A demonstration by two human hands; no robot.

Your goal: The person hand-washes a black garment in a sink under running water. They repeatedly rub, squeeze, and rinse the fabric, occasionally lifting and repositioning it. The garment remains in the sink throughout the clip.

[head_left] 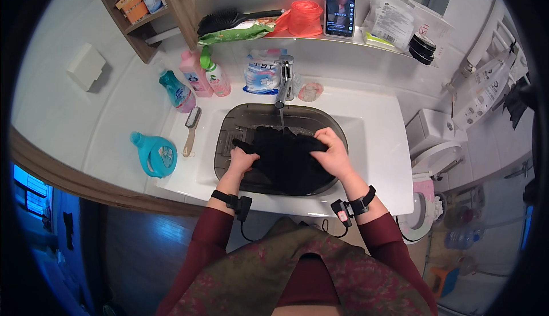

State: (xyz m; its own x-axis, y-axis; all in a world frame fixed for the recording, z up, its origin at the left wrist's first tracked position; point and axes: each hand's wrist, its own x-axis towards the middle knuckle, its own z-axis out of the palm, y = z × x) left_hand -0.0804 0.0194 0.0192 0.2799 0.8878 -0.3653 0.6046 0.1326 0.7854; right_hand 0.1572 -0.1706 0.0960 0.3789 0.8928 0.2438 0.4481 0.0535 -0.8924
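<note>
A black cloth garment (289,159) lies spread in a dark, see-through plastic basin (229,123). Its exact kind I cannot make out. My left hand (243,160) grips its left edge, with the fingers partly hidden by the fabric. On the right side my right hand (333,151) pinches the upper edge between thumb and fingers. From the chrome faucet (284,82) a thin stream of water runs down onto the cloth's far edge. The basin sits in the white sink (366,144).
Left of the basin lie a scrub brush (193,124) and a teal detergent jug (155,155). Several bottles and a blue-white bag (262,76) stand behind. A soap bar (310,92) is beside the faucet. Above, a shelf carries a phone (339,7) and a hairbrush (226,20).
</note>
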